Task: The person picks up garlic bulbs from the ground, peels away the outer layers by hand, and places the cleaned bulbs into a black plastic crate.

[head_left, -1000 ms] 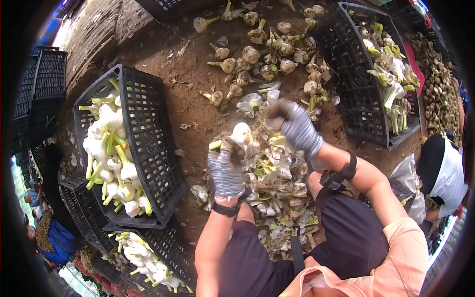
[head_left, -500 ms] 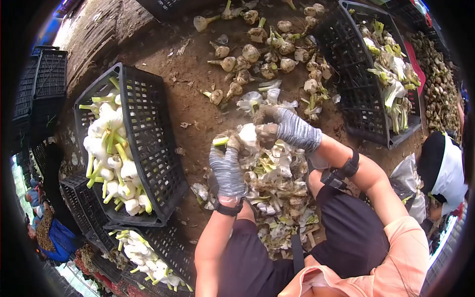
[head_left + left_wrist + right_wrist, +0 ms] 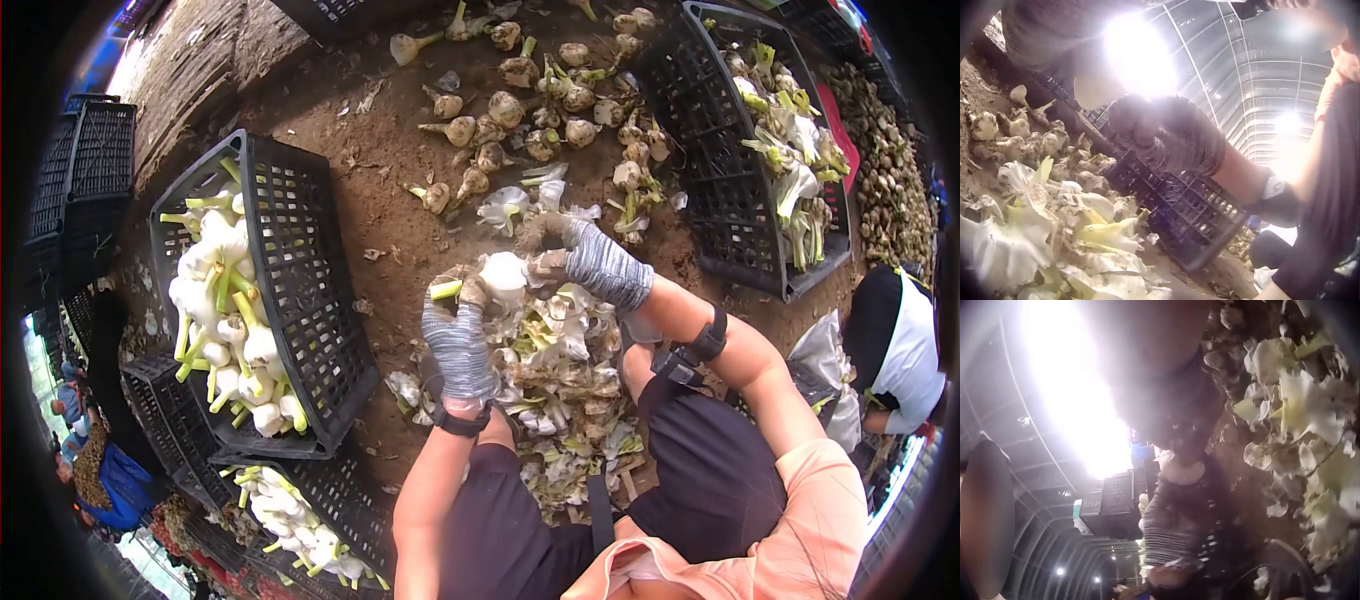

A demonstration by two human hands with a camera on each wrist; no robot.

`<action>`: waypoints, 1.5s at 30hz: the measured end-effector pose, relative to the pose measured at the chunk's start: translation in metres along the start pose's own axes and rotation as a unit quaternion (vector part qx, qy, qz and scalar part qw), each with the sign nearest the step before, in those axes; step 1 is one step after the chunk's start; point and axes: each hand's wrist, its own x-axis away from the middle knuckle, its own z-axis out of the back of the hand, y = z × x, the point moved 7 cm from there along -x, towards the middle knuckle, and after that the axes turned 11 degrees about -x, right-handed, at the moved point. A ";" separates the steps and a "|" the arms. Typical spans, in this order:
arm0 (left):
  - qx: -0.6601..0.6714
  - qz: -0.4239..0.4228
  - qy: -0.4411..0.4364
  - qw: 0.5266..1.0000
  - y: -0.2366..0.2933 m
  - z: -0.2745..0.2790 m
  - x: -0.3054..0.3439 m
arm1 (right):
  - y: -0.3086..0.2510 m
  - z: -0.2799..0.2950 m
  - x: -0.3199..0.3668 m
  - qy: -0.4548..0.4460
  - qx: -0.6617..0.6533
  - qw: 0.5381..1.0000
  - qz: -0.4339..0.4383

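In the head view a white garlic bulb point(image 3: 503, 275) with a short green cut stem point(image 3: 446, 290) is between both hands. My left hand point(image 3: 458, 345), in a striped grey glove with dirty fingertips, grips it at the stem side. My right hand point(image 3: 606, 265), gloved alike, has its fingers curled and pinches the bulb's right side. The left wrist view shows the right hand point(image 3: 1172, 134) from below, beside the pale bulb point(image 3: 1092, 90). Glare blurs the right wrist view, where the left hand point(image 3: 1172, 531) shows under the bulb point(image 3: 1184, 472).
Loose garlic skins point(image 3: 560, 370) heap below the hands, between the knees. Soil-covered garlic bulbs point(image 3: 505, 110) lie beyond. A black crate point(image 3: 300, 270) of clean garlic stands left; another crate point(image 3: 715, 160) with stemmed garlic and leaves stands right. A person point(image 3: 905, 350) is at far right.
My right hand has come down from above the skin heap to the bulb's right side. Loose skin beside the bulb no longer shows. The left hand has kept its hold, shifting slightly.
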 end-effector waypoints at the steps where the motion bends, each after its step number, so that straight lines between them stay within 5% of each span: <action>1: -0.015 -0.013 0.013 1.000 0.000 0.000 -0.002 | 0.003 0.004 -0.001 0.006 0.004 1.000 0.002; 6: -0.003 -0.035 0.003 0.999 0.019 -0.011 0.002 | -0.004 -0.005 -0.002 0.032 0.075 0.995 0.056; 7: -0.011 -0.051 0.005 0.999 0.024 -0.008 0.002 | 0.000 -0.007 -0.002 0.007 0.000 0.999 0.048; 10: 0.155 -0.012 -0.059 0.986 0.028 0.003 -0.008 | 0.002 0.004 -0.013 0.008 0.207 0.960 0.186; 12: 0.178 -0.106 0.017 0.978 0.065 0.020 -0.017 | 0.031 0.011 -0.003 0.026 0.134 0.990 -0.023; 13: 0.150 -0.131 0.061 0.978 0.088 0.034 -0.020 | 0.021 0.008 0.004 0.016 0.257 0.964 0.063; 16: 0.111 -0.221 0.209 0.946 0.141 0.091 -0.039 | 0.036 0.031 0.012 0.036 0.356 0.933 0.044; 17: 0.091 -0.302 0.243 0.917 0.168 0.103 -0.039 | 0.031 0.036 0.017 0.022 0.406 0.901 0.153; 19: 0.075 -0.299 0.259 0.915 0.186 0.125 -0.053 | 0.027 0.048 0.027 0.021 0.508 0.855 0.101; 20: 0.007 -0.366 0.270 0.891 0.201 0.124 -0.050 | 0.022 0.053 0.035 0.031 0.536 0.840 0.080; 22: 0.040 -0.406 0.238 0.882 0.199 0.113 -0.044 | 0.003 0.069 0.054 0.089 0.558 0.810 0.156; 24: 0.012 -0.370 0.164 0.914 0.182 0.091 -0.039 | -0.004 0.112 0.066 0.171 0.553 0.796 0.175; 25: -0.022 -0.284 0.166 0.944 0.166 0.078 -0.041 | -0.018 0.131 0.072 0.237 0.498 0.817 0.169; 28: -0.004 -0.202 0.029 0.979 0.120 0.026 -0.037 | -0.024 0.201 0.076 0.408 0.320 0.836 0.180; 30: -0.062 -0.136 0.001 0.989 0.085 0.003 -0.034 | -0.043 0.217 0.063 0.395 0.493 0.758 0.162; 33: -0.081 -0.139 -0.095 0.982 0.038 -0.023 -0.032 | -0.049 0.213 0.024 0.347 0.545 0.750 0.142; 34: -0.151 -0.046 -0.126 0.979 0.019 -0.021 -0.034 | -0.050 0.199 0.012 0.327 0.592 0.730 0.103; 36: -0.173 -0.146 -0.154 0.962 0.022 -0.044 -0.026 | -0.038 0.188 -0.019 0.266 0.678 0.672 -0.135; 38: -0.199 -0.140 -0.161 0.956 0.013 -0.055 -0.025 | -0.029 0.172 -0.033 0.302 0.748 0.591 -0.012; 39: -0.199 -0.140 -0.161 0.956 0.011 -0.059 -0.023 | -0.024 0.166 -0.039 0.280 0.769 0.575 -0.017; 42: -0.223 -0.141 -0.171 0.949 0.006 -0.065 -0.018 | -0.011 0.151 -0.038 0.230 0.795 0.561 -0.023; 45: -0.186 -0.046 -0.191 0.963 -0.001 -0.068 -0.011 | -0.032 0.149 -0.025 0.188 0.736 0.650 0.008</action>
